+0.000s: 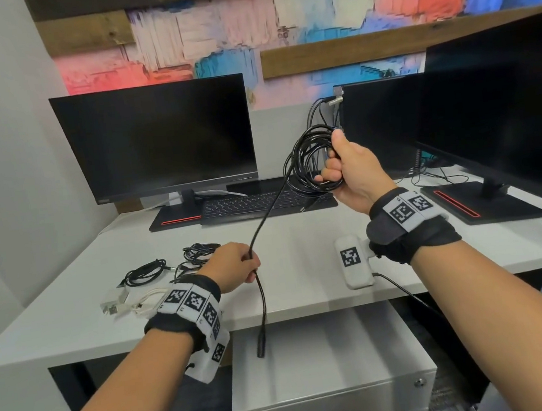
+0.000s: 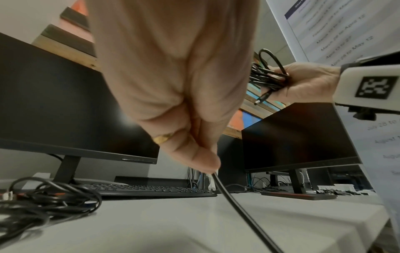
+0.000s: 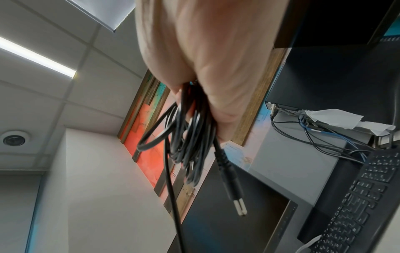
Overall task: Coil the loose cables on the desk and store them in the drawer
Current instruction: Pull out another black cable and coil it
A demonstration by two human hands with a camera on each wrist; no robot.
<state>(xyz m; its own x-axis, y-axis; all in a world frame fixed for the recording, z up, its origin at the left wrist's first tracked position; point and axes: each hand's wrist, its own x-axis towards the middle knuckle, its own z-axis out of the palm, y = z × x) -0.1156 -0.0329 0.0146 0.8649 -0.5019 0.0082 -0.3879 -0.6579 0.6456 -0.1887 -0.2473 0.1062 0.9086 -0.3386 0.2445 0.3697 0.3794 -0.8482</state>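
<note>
just left of the left hand point(image 1: 234, 266), several black cables point(image 1: 145, 272) and a white cable point(image 1: 135, 303) are seen lying loose on the surface point(image 1: 304, 269); these are not yet coiled. the left hand is closed around the free tail of the black cable point(image 1: 266, 221), whose plug hangs below the surface edge. to the right and higher, most of this cable is gathered in loops held tightly by the right hand point(image 1: 346, 169). the drawer unit point(image 1: 335, 397), below both hands, appears closed, so nothing is judged stored yet.

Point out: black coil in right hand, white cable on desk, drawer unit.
black coil point(image 1: 307, 164), head view, left side of the loops.
white cable point(image 1: 139, 303), head view, middle of the bundle.
drawer unit point(image 1: 332, 367), head view, bare top panel.
</note>
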